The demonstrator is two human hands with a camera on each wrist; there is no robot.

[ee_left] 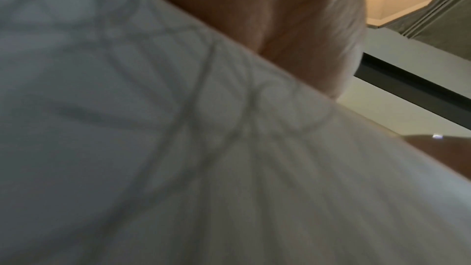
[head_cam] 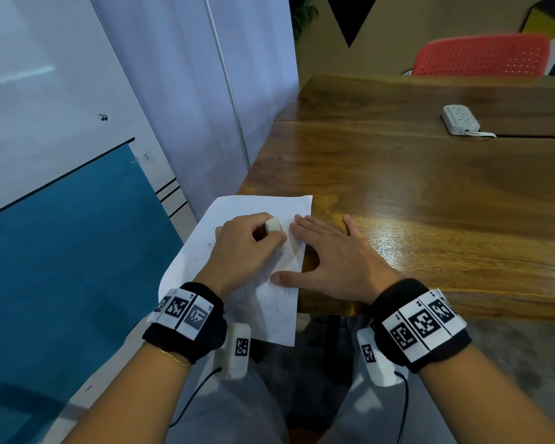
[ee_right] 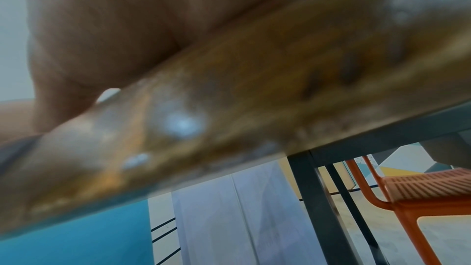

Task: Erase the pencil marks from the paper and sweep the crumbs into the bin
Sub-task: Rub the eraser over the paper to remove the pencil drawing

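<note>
The left hand (head_cam: 237, 248) pinched the eraser (head_cam: 273, 225) mid-paper (head_cam: 269, 302), pencil marks (head_cam: 279, 299) lying nearer the worktop's (head_cam: 430, 203) front edge; the flat right hand (head_cam: 330, 257) pinned the sheet.

Left hand (head_cam: 237, 248) grips eraser (head_cam: 273, 224) over paper (head_cam: 237, 219); eraser sits at fingertip end of the grip, pressed down on the sheet. Paper lies under the grip & spreads both ways from it: far edge beyond the eraser, near end hanging off table (head_cam: 430, 193) edge toward the wrist. Pencil marks (head_cam: 269, 299) on the sheet betw. grip & near end. Right hand (head_cam: 330, 254) just right of the grip, flat, fingers on paper's right edge, palm on table. Power strip (head_cam: 460, 120) well apart, far right & beyond the grip, on table. Chair (head_cam: 481, 56) behind table's far edge, further still.
</note>
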